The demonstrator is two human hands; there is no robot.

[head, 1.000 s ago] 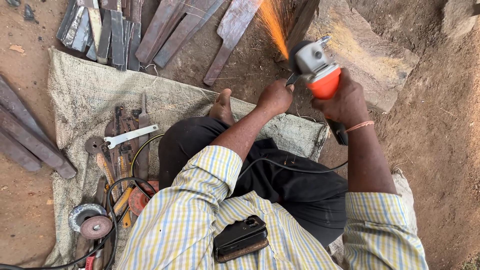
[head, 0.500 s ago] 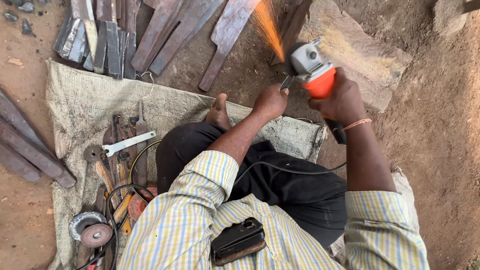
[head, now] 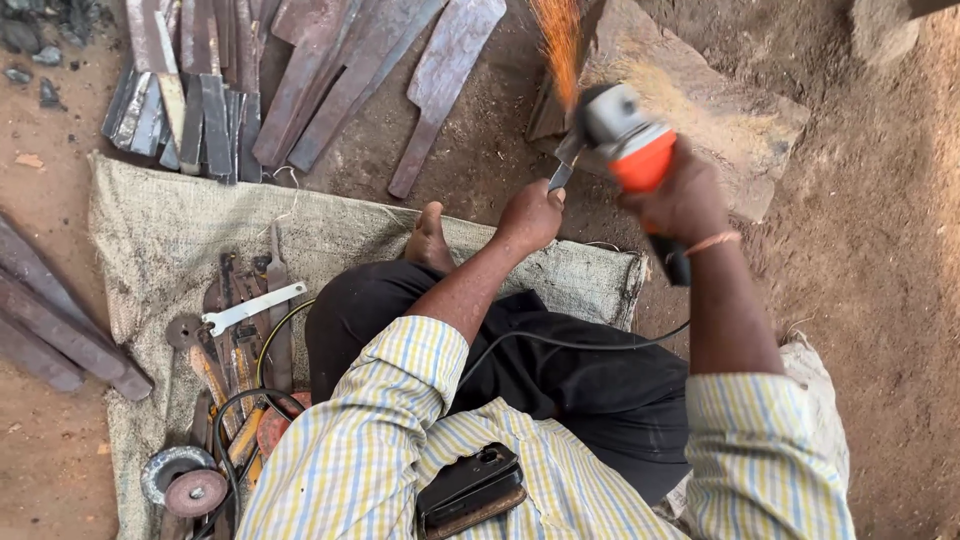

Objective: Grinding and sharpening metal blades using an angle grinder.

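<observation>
Since the earlier frame the grinder sits a little lower and closer to you, and the spark plume now streams almost straight up and away from you. Your right hand is wrapped fully closed around the orange body of the grinder, cord trailing back across your lap. Your left hand is closed on the near end of a narrow metal blade, whose far end meets the wheel over the flat stone; the contact point itself is hidden behind the grinder head, so the wheel angle is probably shallow but cannot be confirmed. Keep the blade braced against the stone, keep the sparks directed away from your bare foot and the sacking, and draw the wheel along the edge in even passes. Hold the cord clear of the wheel. Unfinished blades lie in a row beyond; hand tools rest on the sacking at your left.
</observation>
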